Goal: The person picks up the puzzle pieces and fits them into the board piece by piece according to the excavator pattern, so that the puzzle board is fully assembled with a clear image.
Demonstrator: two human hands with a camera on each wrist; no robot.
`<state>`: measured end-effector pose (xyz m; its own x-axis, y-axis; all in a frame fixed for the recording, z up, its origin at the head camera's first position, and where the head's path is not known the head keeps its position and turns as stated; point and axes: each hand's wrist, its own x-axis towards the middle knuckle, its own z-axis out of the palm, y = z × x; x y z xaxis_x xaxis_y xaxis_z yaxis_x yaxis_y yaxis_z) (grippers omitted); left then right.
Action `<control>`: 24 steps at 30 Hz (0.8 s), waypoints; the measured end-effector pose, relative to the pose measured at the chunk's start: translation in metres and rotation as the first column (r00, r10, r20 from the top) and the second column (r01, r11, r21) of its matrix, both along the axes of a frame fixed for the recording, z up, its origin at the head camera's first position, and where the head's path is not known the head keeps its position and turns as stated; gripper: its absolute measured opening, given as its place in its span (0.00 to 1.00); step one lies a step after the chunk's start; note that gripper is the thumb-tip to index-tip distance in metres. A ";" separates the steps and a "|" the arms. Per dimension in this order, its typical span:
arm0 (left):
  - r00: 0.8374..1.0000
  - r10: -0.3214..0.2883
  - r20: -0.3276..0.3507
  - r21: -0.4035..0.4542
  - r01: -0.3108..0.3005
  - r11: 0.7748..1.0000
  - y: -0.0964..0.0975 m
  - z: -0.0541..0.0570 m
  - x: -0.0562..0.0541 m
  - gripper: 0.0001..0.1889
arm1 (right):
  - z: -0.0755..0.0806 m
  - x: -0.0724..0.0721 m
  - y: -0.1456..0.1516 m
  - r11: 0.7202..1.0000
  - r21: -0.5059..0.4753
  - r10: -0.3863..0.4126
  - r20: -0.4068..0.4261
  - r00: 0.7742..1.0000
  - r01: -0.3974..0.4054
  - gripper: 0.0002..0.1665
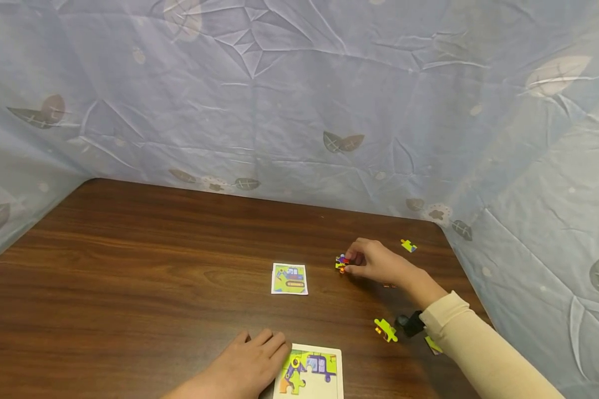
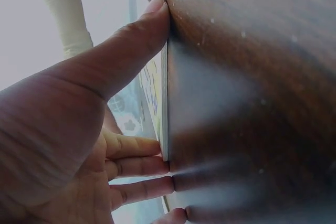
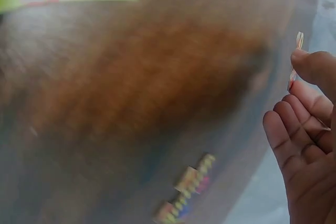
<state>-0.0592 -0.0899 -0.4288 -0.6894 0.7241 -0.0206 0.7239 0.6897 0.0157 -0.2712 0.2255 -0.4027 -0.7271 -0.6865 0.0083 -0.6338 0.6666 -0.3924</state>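
Note:
My right hand (image 1: 379, 263) pinches a small colourful jigsaw piece (image 1: 341, 264) between thumb and fingers, to the right of the picture card. In the right wrist view that jigsaw piece (image 3: 299, 41) shows edge-on at the thumb tip. Near the front, my left hand (image 1: 252, 357) rests on the table along the left side of a partly filled puzzle board (image 1: 329, 391). Its fingers are extended, and the left wrist view shows thumb and forefinger touching the board's edge (image 2: 165, 114). A purple vehicle on green covers part of the board; its lower right is bare.
A square picture card (image 1: 289, 279) with a digger lies beyond the board. Loose jigsaw pieces lie around my right arm: one green (image 1: 409, 245) at the back, another (image 1: 386, 330) nearer, a third (image 1: 433, 346) beside the sleeve. Fabric curtains (image 1: 279, 111) enclose the wooden table (image 1: 130, 266).

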 end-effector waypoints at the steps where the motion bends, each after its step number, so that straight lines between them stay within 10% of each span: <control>1: 1.000 0.000 0.002 0.000 0.000 1.000 0.000 0.000 0.000 0.53 | 0.004 0.001 0.000 1.000 -0.005 -0.004 -0.001 1.000 0.004 0.10; 12: 1.000 -0.004 0.013 0.023 0.004 1.000 -0.001 0.001 0.000 0.53 | 0.052 0.010 0.007 0.999 -0.048 -0.028 -0.033 0.999 0.026 0.10; 24: 1.000 -0.007 0.002 0.031 0.007 0.999 0.000 -0.001 -0.001 0.51 | 0.069 0.032 0.002 0.998 -0.057 0.025 -0.081 0.996 -0.030 0.10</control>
<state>-0.0602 -0.0902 -0.4302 -0.6845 0.7290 0.0006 0.7284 0.6840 0.0388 -0.2394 0.2272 -0.3342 -0.7035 -0.7026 0.1069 -0.6825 0.6261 -0.3771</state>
